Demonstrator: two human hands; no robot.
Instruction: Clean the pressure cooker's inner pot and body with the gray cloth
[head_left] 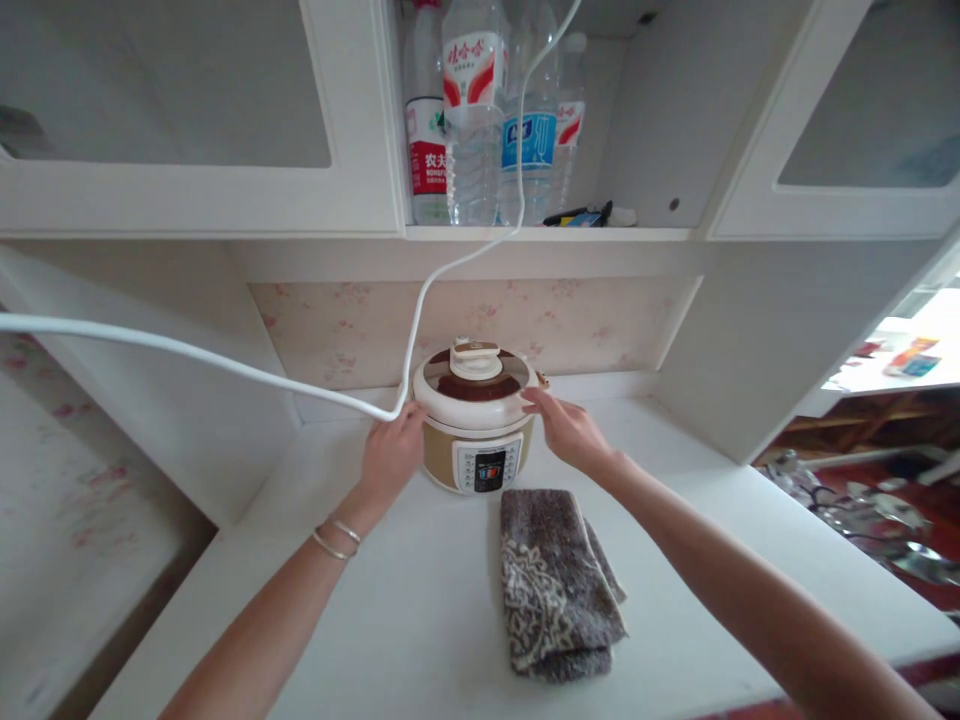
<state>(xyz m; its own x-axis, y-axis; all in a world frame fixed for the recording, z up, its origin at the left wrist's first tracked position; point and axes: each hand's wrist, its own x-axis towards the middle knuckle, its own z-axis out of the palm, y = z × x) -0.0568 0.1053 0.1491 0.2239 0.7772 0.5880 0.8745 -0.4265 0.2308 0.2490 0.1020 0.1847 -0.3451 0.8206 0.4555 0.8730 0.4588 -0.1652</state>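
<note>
A small beige and white electric cooker (475,420) stands at the back of the white counter (390,600), its control panel facing me. My left hand (390,455) rests against its left side, fingers wrapped toward the body. Fingers stretched out, my right hand (566,428) touches the right edge of the lid. A white cable (225,362) runs from the left to a bend beside my left hand, then rises to the shelf above.
A folded grey-brown patterned towel (555,580) lies on the counter just in front of the cooker. Several plastic water bottles (472,110) stand on the open shelf above, between white cabinet doors. Cluttered surfaces show at the far right.
</note>
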